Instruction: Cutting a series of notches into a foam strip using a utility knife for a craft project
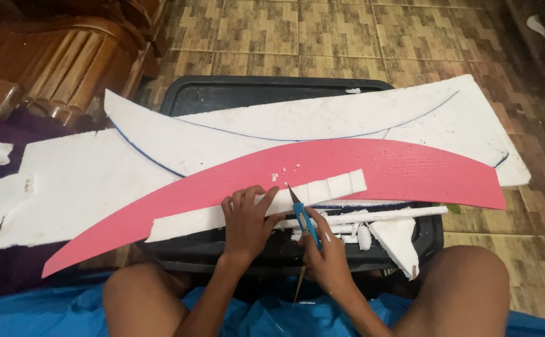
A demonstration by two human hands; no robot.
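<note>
My left hand presses flat on a long white foam strip that lies across a curved pink foam sheet. My right hand grips a blue utility knife, its blade tip touching the strip just right of my left fingers. The strip has notched steps along its right end. Both hands work over a black plastic tub that supports the foam pieces.
Large white foam sheets with blue drawn curves lie under the pink one. Foam scraps sit at the tub's front. Carved wooden furniture stands at the upper left. A blue sheet covers the floor by my knees.
</note>
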